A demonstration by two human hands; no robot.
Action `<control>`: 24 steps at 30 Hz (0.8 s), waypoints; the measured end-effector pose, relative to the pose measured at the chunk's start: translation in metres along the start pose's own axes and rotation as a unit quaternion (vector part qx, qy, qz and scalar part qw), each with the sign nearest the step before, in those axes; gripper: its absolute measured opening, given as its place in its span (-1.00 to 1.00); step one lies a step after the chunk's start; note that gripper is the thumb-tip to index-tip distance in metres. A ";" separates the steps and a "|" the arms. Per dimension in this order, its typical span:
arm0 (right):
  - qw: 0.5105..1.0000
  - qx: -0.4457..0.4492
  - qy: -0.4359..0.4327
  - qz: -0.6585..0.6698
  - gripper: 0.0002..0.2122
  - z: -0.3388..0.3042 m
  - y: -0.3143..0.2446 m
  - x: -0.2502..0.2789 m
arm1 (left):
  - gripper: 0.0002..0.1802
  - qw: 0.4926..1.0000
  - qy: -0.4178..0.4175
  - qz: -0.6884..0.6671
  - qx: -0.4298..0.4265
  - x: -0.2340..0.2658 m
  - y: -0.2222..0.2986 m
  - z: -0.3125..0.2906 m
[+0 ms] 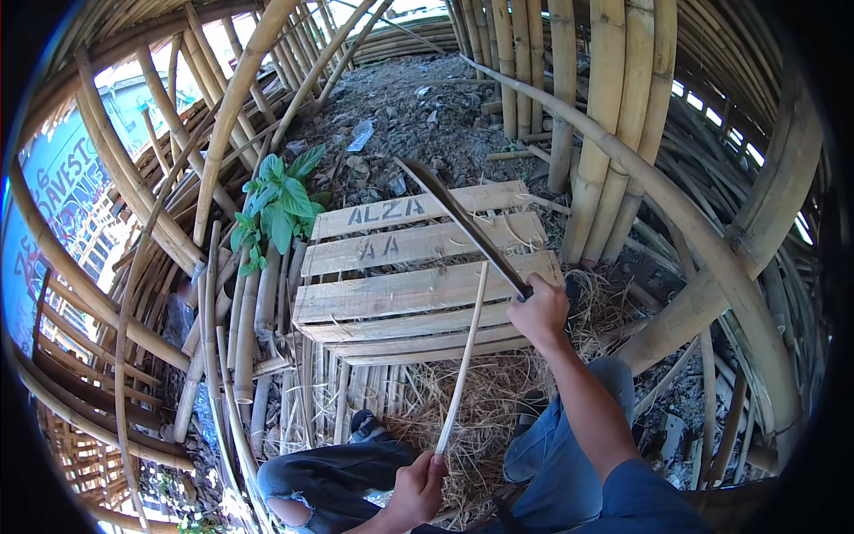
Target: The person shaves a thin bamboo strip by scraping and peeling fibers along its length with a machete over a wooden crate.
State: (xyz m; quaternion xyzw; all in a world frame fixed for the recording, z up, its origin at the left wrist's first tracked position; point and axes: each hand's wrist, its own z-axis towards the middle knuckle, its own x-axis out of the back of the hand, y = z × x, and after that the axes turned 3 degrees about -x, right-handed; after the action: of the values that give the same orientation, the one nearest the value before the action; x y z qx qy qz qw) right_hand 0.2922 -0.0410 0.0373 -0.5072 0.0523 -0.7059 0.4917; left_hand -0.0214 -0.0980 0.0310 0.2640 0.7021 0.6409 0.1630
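In my right hand is the handle of a machete, its long dark blade slanting up and left over a slatted wooden crate. My left hand is closed round the lower end of a thin pale bamboo strip. The strip points up and away from me, its far tip in front of the crate's near top slat. Blade and strip appear apart. Pale curled shavings lie on the crate's slats. Both of my knees are bent on either side of the shavings.
Straw-like bamboo shavings cover the ground between my feet. Upright bamboo poles stand at the far right, and a long curved pole arches down the right side. A leafy green plant grows left of the crate, beside leaning poles. Dark soil lies behind.
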 end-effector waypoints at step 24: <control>0.992 0.100 -0.073 0.020 -0.83 -0.032 -0.014 0.000 | -0.78 0.974 0.054 0.179 -0.129 0.002 0.033 0.001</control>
State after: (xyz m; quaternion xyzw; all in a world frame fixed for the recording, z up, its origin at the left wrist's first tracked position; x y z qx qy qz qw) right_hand 0.2589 -0.0470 0.0303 -0.5044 -0.0446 -0.6584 0.5569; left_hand -0.0171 -0.0943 0.0641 0.3273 0.5625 0.7582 0.0405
